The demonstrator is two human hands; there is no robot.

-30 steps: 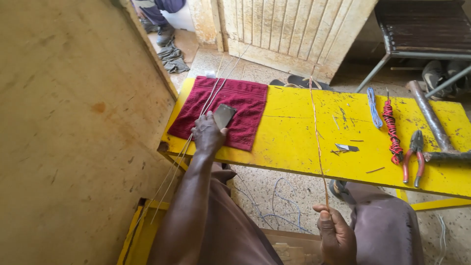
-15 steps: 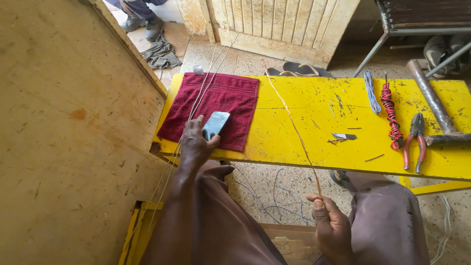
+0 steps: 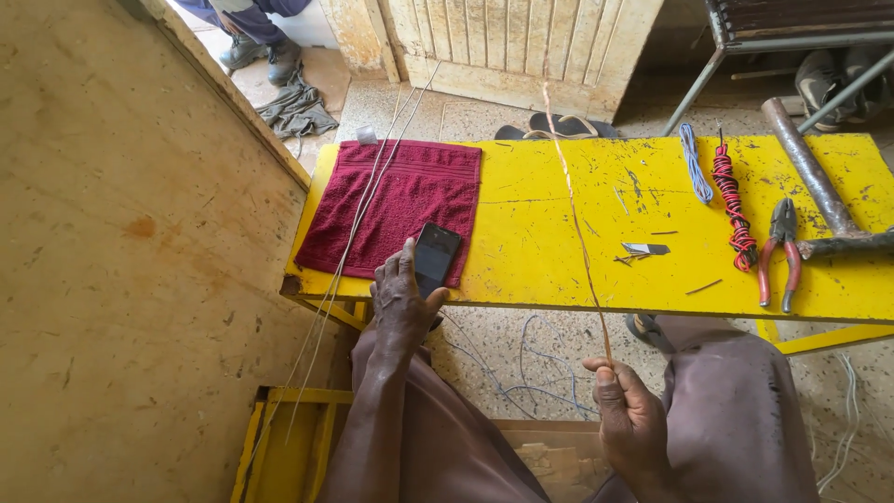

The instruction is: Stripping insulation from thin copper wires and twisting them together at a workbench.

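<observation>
My left hand point(image 3: 402, 300) holds a black phone point(image 3: 435, 258) at the near edge of the yellow table point(image 3: 577, 251), over the corner of a dark red towel point(image 3: 396, 210). My right hand point(image 3: 630, 419) is low by my lap, pinching the bottom end of a long thin stick point(image 3: 575, 219) that rises up across the table. Several more thin sticks point(image 3: 358, 210) lie slanted over the towel and down past the table edge on the left.
On the right of the table lie a blue wire bundle point(image 3: 692, 163), a red and black wire bundle point(image 3: 731, 200), red-handled pliers point(image 3: 776, 253), a metal pipe point(image 3: 808, 172) and a small blade point(image 3: 644, 249). A large wooden board point(image 3: 121, 279) stands at the left. Loose wires lie on the floor.
My left hand has pulled the phone back toward the near table edge. My right hand has lifted slightly, and the thin stick now stands more upright.
</observation>
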